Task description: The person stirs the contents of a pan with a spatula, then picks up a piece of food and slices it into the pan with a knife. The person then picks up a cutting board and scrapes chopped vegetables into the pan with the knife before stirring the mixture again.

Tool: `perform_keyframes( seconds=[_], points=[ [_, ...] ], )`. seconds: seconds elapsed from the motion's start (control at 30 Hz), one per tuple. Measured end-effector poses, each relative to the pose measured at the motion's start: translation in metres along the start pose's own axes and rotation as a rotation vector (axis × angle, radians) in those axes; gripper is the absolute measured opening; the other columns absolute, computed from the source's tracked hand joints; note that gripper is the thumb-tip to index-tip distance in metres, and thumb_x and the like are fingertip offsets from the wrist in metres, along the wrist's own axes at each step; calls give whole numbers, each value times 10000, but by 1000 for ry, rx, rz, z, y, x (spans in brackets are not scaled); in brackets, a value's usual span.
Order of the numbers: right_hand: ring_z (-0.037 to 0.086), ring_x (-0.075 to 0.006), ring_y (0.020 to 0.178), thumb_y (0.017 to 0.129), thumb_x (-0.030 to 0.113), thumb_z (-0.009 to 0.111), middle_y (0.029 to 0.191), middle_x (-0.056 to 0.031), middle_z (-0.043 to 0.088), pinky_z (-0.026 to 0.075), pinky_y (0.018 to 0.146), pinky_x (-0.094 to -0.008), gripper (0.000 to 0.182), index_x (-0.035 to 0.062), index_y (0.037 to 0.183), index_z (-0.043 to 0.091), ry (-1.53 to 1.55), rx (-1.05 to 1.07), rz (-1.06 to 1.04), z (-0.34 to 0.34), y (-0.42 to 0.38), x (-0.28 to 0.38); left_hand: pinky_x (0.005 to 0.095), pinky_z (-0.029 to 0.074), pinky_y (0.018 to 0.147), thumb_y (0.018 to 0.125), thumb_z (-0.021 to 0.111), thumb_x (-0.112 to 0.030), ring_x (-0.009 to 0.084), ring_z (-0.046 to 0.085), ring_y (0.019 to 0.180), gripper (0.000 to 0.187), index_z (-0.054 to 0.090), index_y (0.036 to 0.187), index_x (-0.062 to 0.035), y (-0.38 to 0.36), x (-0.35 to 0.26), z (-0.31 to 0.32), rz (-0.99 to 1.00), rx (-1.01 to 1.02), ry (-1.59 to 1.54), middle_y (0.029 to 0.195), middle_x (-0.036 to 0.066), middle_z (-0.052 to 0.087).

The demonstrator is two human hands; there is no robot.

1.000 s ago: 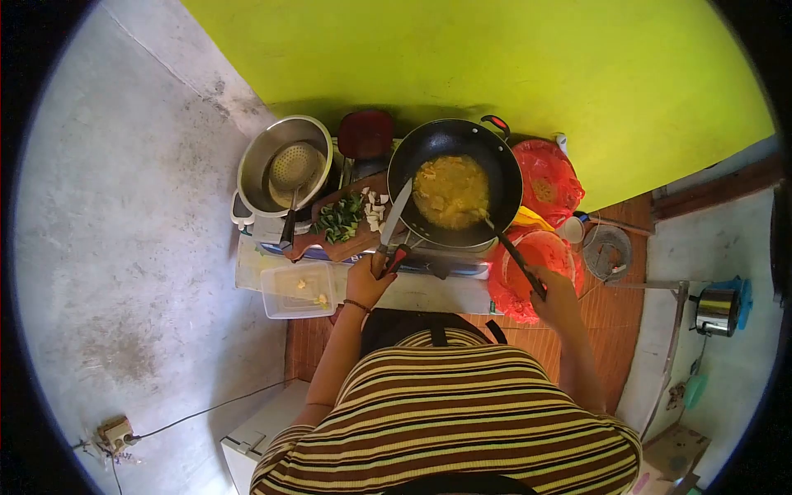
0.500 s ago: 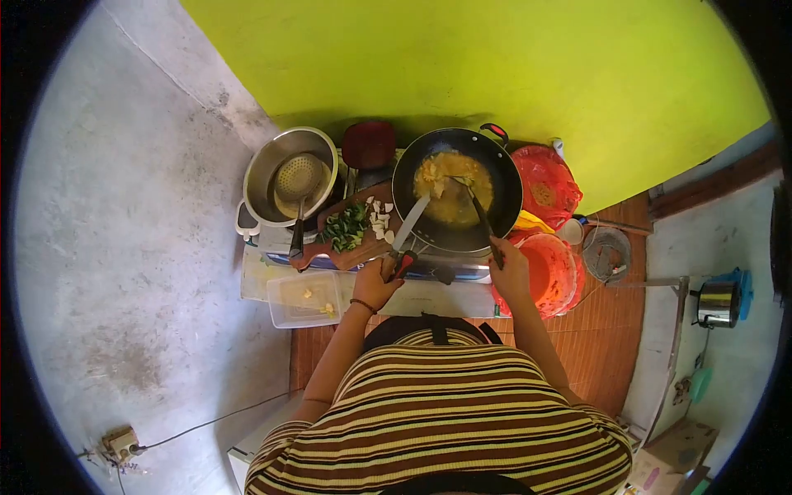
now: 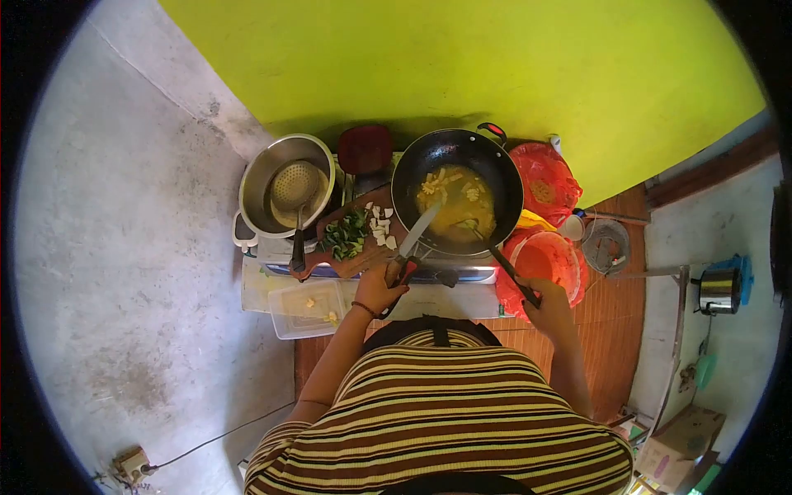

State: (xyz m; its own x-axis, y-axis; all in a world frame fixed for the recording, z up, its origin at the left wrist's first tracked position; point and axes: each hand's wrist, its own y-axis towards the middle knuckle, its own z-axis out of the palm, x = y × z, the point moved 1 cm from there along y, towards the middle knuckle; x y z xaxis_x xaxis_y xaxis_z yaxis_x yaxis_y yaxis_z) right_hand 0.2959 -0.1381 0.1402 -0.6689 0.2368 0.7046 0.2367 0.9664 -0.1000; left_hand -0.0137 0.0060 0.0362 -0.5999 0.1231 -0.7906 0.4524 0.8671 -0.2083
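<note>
My left hand (image 3: 378, 286) is closed round the black-and-red handle (image 3: 406, 271) of the black wok (image 3: 404, 177). From the same fist a knife (image 3: 422, 227) points out over the wok's rim; my fingers hide its handle. My right hand (image 3: 549, 307) grips the black handle of a spatula (image 3: 505, 262), whose head rests in the yellow liquid. Pale, lumpy pieces of food (image 3: 450, 177) float there. Left of the wok, a wooden cutting board (image 3: 351, 266) carries chopped green leaves (image 3: 346, 233) and white pieces (image 3: 380, 227).
A steel pot (image 3: 246, 198) holds a perforated skimmer (image 3: 295, 183). In front is a clear plastic container (image 3: 305, 312) with a few scraps. A dark red container (image 3: 365, 148) stands behind. Red plastic-lined containers (image 3: 540, 268) and a bucket (image 3: 606, 247) are at right, near the green wall (image 3: 462, 66).
My right hand has moved right and toward me, drawing the spatula head to the wok's near right side. Food in the liquid has shifted. My left hand keeps its hold, nearly still.
</note>
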Motion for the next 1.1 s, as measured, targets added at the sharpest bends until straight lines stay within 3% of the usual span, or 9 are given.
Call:
perform_keyframes(
  seconds=[0.13,0.37,0.43,0.53,0.77,0.83,0.93,1.03,1.1],
  points=[
    [617,-344,804,684,-11,586,858,-202,624,484,725,-374,403,50,1082,619,-62,-25,-81,32,19,-8,413,459,713,607,786,-255,357,589,801,446,572,931,-35,-3,-4,0,43,-28,61,837,156,607],
    [624,-326,790,696,10,602,866,-180,635,487,722,-361,447,64,1139,583,210,-173,82,66,67,-13,389,457,719,593,798,-250,333,586,809,450,565,912,-34,2,-3,-7,-3,68,55,853,154,599],
    [622,-330,808,702,13,596,870,-178,635,489,731,-361,449,70,1147,573,211,-238,128,70,80,-15,380,456,716,589,803,-251,323,587,802,448,562,896,-32,3,4,-3,99,-16,11,846,151,600],
    [611,-341,861,714,23,583,928,-188,622,491,753,-383,429,76,1139,571,0,-280,-28,75,99,-20,377,457,714,588,807,-256,321,587,804,452,559,888,-26,2,4,-5,113,-24,-2,845,155,601],
    [587,-360,850,730,32,565,927,-174,586,481,738,-432,400,108,1122,588,-212,-125,-119,80,85,-3,387,459,745,588,803,-249,345,579,846,485,570,943,-16,8,3,-25,100,-1,102,885,178,603],
    [585,-357,832,727,26,565,885,-170,585,480,717,-431,396,108,1112,595,-188,-101,-129,66,65,4,388,457,762,587,801,-231,350,573,866,495,572,969,-13,8,6,-22,188,-85,84,915,183,598],
    [586,-357,803,714,24,565,889,-171,597,476,703,-432,396,91,1103,602,-221,8,-25,41,38,-1,384,453,798,588,795,-197,355,566,913,520,567,1018,-12,8,1,-25,233,-78,40,975,187,593],
    [583,-364,770,703,18,558,853,-176,605,470,689,-427,391,71,1087,610,-147,-20,-78,12,13,-4,378,450,829,590,787,-169,360,563,956,543,561,1060,-17,5,-4,-27,294,-109,44,1021,186,591],
    [585,-366,758,691,11,561,837,-180,608,468,691,-420,390,63,1074,614,-121,20,21,-4,4,8,374,447,846,591,783,-160,362,560,984,561,556,1085,-22,6,-5,-28,318,-119,57,1046,187,590]
  ],
)
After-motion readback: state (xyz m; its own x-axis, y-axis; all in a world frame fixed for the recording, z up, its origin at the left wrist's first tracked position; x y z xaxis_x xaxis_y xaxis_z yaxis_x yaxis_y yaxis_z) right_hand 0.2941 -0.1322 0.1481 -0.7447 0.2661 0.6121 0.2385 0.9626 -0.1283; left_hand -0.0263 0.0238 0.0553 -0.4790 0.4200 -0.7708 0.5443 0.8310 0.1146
